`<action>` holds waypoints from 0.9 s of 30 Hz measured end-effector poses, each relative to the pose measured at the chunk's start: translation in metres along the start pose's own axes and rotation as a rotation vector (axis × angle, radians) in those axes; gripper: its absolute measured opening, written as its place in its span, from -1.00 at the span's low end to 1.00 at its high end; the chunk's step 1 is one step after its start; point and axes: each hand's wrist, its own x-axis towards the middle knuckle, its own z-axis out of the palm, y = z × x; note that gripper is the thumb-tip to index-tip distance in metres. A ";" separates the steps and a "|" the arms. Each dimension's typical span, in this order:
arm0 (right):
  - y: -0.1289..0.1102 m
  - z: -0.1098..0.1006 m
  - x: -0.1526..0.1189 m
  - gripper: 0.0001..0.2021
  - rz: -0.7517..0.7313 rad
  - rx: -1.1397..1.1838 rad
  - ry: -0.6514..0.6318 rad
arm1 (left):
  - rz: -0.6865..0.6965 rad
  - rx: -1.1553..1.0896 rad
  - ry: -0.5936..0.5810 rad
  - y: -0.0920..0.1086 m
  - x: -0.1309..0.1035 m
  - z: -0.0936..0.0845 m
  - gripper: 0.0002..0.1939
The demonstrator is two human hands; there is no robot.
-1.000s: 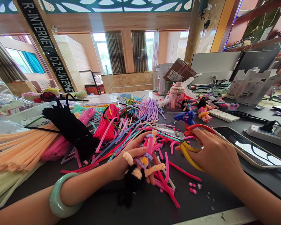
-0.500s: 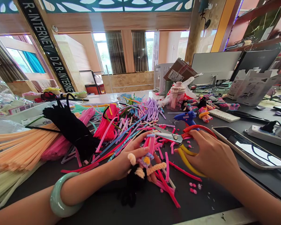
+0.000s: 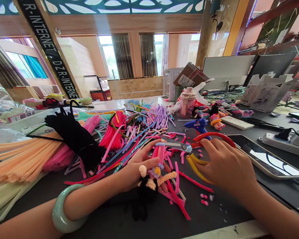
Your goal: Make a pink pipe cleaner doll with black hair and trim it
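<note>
My left hand point(image 3: 137, 167), with a green bangle point(image 3: 61, 207) on its wrist, holds a fuzzy doll point(image 3: 155, 171) upside down. The doll has black hair, peach arms and a pink and lilac body. In my right hand point(image 3: 226, 162) are scissors point(image 3: 183, 146) with one red and one yellow handle. Their blades point left and reach the lilac-blue edge at the doll's top end, close to my left fingertips. The blades look nearly closed.
Bundles of black point(image 3: 74, 139), peach point(image 3: 22, 156) and hot pink stems point(image 3: 114, 132) lie at the left. Beyond the scissors are a blue glue gun point(image 3: 198, 125) and pink bottle point(image 3: 187, 103). A phone point(image 3: 266, 157) lies right. Pink offcuts surround the doll.
The scissors' blades have come closer together at the doll's upper edge, and their handles have shifted. The doll has moved slightly right.
</note>
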 end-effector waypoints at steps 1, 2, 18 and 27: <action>0.000 0.000 0.000 -0.63 -0.003 0.000 0.005 | 0.006 0.004 0.003 0.000 0.000 0.000 -0.12; 0.000 0.000 0.000 -0.63 -0.004 0.002 0.006 | 0.010 0.010 0.007 0.000 0.000 0.000 -0.09; -0.002 0.004 -0.008 -0.76 0.129 0.144 -0.097 | 0.027 0.020 0.047 -0.001 -0.002 0.000 -0.13; -0.002 0.005 -0.008 -0.68 0.156 0.159 -0.102 | 0.027 0.028 0.068 0.001 -0.001 0.002 -0.14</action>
